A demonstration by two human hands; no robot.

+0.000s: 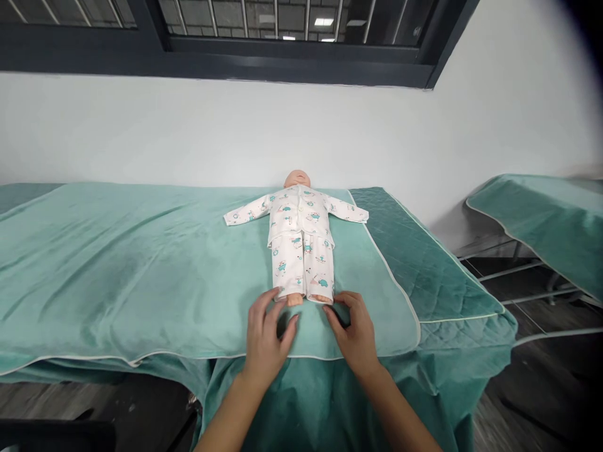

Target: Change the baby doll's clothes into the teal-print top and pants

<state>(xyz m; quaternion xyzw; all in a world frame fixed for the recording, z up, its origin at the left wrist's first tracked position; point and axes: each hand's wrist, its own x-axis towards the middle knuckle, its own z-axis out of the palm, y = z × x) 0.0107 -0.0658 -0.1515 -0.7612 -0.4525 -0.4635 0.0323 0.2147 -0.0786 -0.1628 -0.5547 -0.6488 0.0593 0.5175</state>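
Note:
A baby doll (297, 178) lies on its back, head toward the wall, in a white long-sleeved top (298, 210) with a small teal print. Both sleeves stretch out sideways. Matching trousers (288, 263) cover its legs, and only the feet show below the cuffs. My left hand (266, 336) is at the left cuff, fingertips against the hem and thumb held apart near the foot. At the right cuff, my right hand (354, 333) touches the hem's corner with index finger and thumb, their tips slightly apart.
A light green sheet (141, 263) with white edging covers the bed, over a darker quilted cover (414, 263) at right. Behind are a white wall (188, 132) and a barred window (292, 25). Another green-covered bed (551, 220) stands to the right.

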